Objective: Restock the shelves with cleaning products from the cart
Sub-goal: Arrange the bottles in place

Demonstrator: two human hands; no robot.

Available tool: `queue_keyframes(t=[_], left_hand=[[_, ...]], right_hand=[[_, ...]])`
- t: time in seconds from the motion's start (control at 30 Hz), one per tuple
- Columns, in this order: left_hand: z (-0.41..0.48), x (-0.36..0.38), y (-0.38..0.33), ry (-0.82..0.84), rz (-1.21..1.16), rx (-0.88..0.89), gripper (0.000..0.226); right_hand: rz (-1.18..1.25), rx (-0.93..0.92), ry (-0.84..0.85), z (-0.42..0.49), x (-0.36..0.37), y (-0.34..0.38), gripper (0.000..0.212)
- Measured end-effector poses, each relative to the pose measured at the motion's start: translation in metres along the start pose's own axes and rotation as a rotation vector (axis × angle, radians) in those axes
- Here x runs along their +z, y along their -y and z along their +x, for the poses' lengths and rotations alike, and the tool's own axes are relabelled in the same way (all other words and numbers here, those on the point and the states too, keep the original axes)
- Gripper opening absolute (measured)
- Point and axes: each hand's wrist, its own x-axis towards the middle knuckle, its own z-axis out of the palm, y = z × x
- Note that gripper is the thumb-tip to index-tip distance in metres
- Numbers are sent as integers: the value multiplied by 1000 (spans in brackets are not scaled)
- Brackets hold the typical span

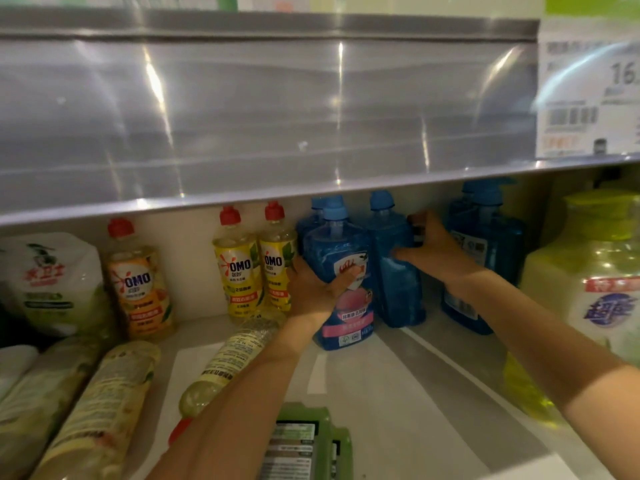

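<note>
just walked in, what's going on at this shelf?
A person is reaching into the grey metal shelf with both arms. The left hand grips the front translucent blue pump bottle with a pink label, thumb across the label. The right hand holds the plain blue pump bottle beside it. Both bottles stand upright. Yellow red-capped OMO bottles stand just left; a pale yellow bottle lies flat in front.

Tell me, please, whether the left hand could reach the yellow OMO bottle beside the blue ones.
Probably yes: the left hand grips the front blue bottle right beside the yellow OMO bottle, nothing between.
</note>
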Motion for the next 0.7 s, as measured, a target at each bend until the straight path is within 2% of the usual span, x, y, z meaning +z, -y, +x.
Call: queue_keyframes(t=[0.1,0.27,0.33,0.4,0.5,0.6,0.7], left_hand=[[-1,0,0,21,14,-15,86],[-1,-2,-1,34,18,-10,85],[-1,-2,-1,33,20,-2,85],[-2,-3,-2,23,10,14,84],[-4,-3,-3,2,-30,30,83],[-5,-4,-4,7,-61,29,83],[-6,-5,-3,11,-82,61,83]], right_hand=[[-63,-26,-90,-5,-1,-3,64],[34,51,-84,-6,8,-17,96],[49,65,-51,-5,6,-26,110],[88,172,66,-4,6,-37,123],[76,268,147,-4,12,-57,121],[91,223,42,-2,25,-63,113],[-3,220,-133,4,46,-68,119]])
